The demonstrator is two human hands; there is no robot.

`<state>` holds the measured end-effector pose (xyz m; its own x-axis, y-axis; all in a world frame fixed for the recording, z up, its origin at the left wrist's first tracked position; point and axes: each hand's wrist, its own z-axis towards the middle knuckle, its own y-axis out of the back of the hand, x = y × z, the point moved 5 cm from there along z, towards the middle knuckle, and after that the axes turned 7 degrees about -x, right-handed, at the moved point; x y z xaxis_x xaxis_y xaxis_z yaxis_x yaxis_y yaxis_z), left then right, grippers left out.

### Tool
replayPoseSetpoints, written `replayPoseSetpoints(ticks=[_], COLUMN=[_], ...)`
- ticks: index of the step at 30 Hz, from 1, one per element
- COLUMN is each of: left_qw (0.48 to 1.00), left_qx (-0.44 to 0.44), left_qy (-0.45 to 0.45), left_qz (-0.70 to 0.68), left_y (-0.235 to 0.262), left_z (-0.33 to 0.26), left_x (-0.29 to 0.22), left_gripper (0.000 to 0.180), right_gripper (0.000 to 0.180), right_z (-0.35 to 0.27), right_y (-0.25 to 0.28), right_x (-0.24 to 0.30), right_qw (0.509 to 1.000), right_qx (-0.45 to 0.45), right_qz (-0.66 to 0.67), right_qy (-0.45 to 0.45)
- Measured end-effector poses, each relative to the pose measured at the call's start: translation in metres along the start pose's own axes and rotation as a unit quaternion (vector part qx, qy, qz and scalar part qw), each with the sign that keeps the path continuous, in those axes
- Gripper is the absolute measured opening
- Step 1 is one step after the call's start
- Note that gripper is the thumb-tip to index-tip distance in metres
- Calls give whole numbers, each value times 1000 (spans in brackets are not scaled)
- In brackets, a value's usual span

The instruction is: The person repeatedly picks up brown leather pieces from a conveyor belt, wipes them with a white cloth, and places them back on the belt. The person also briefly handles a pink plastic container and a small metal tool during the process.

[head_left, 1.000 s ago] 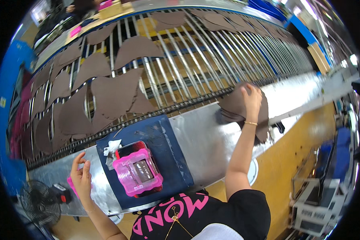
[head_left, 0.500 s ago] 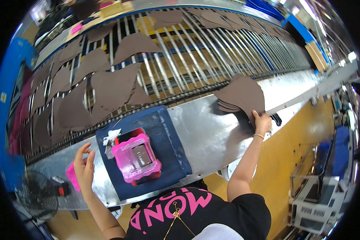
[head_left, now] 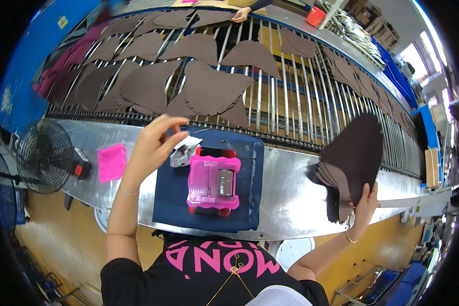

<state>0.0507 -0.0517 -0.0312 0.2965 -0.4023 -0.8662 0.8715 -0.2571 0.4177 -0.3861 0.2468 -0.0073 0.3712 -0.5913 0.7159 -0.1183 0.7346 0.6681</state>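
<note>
At the right of the metal table, my right hand (head_left: 363,208) is closed on the near end of a stack of flat, curved brown cut pieces (head_left: 359,148). The top of the stack is tilted up, with several layered edges showing on its left side. My left hand (head_left: 155,145) is raised over the table near the conveyor edge, its thumb and index finger apart and nothing between them. Just right of it lies a crumpled white wad (head_left: 185,151). Beside that, a pink scalloped plastic tray (head_left: 204,181) sits on a red basket and holds a small dark block (head_left: 225,182).
A roller conveyor (head_left: 270,97) runs along the far side, carrying many brown pieces (head_left: 209,89). Another person's hand (head_left: 240,15) touches a piece at its far edge. Dark blue sheeting (head_left: 176,214) lies under the tray. A pink cloth (head_left: 111,162) and a black fan (head_left: 45,155) are at left.
My view has turned to the right. My left hand has moved up toward the conveyor edge. The brown pieces in my right hand have been tilted upward.
</note>
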Motion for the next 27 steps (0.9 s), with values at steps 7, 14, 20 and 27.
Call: replayPoseSetpoints(ticks=[7, 14, 20, 27], left_qw=[990, 992, 985, 992], left_qx=[3, -98, -146, -42], left_qy=[-6, 29, 58, 111], left_qz=[-139, -76, 66, 28], left_y=[-12, 93, 137, 90], left_z=[23, -11, -57, -83], left_x=[-34, -29, -24, 3], left_gripper=[44, 20, 11, 6], right_gripper=[39, 24, 14, 28], right_z=[-68, -141, -179, -159], right_y=[-64, -149, -174, -148], right_x=[142, 171, 184, 158], right_qw=[891, 841, 802, 772], right_qx=[155, 320, 310, 320], right_qz=[393, 322, 253, 211], right_qy=[165, 296, 444, 507])
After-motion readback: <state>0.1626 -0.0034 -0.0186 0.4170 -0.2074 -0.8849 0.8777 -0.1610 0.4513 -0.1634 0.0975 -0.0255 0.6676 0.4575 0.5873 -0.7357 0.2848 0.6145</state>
